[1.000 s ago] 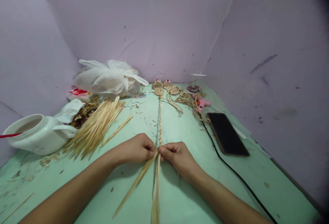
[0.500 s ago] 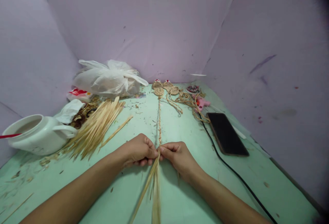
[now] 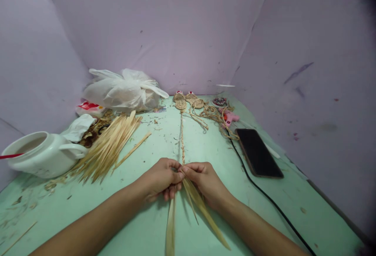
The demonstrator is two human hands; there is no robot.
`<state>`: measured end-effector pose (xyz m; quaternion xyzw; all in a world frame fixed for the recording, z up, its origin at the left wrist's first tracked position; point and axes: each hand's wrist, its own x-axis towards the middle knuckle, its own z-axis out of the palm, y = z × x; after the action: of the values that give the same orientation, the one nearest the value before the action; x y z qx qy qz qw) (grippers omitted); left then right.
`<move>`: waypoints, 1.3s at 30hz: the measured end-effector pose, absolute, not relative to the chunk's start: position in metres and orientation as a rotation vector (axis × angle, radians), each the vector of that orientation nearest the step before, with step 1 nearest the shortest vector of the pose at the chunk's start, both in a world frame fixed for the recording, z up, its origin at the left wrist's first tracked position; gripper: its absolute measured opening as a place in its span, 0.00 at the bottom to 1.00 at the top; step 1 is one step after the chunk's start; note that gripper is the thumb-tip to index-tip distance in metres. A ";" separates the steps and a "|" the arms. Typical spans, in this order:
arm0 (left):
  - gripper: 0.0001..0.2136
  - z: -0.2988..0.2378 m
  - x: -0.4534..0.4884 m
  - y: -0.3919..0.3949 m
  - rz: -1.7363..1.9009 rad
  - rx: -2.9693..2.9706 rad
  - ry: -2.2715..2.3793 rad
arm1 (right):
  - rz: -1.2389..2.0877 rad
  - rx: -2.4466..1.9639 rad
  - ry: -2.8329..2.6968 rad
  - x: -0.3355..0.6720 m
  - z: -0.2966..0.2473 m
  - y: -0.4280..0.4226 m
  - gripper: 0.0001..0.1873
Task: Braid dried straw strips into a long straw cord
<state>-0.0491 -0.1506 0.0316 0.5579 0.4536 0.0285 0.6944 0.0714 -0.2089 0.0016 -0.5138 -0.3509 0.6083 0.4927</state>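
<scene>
Pinching the near end of the thin straw braid (image 3: 182,142), my right hand (image 3: 202,177) meets my left hand (image 3: 166,179), which is closed on the loose strips (image 3: 208,215) at that same spot. The braid runs away from me over the green counter (image 3: 220,146) to one of two woven sole-shaped pieces (image 3: 180,102) near the far wall (image 3: 176,32). One flat strip trails toward me below my left hand; others slant rightward. To my left lie a fanned bundle of straw (image 3: 113,142) and a white pot (image 3: 44,162); to my right, a black phone (image 3: 259,153) beside a dark cable (image 3: 264,197), with a pink glue gun (image 3: 230,118) farther back.
</scene>
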 end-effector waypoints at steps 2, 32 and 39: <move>0.05 0.031 -0.049 -0.149 0.056 1.302 1.075 | 1.467 -1.265 -0.827 0.071 0.001 -0.209 0.19; 0.05 0.025 -0.051 -0.145 0.214 1.623 1.084 | 0.823 -1.653 -1.505 0.080 0.000 -0.212 0.13; 0.05 0.021 -0.051 -0.147 0.215 1.606 1.087 | 0.688 -1.790 -1.643 0.077 0.010 -0.222 0.13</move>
<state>-0.0509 -0.1471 0.0212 0.6816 0.4612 0.0914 0.5607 0.0770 -0.2225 0.0103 -0.6754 -0.6200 0.2596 0.3034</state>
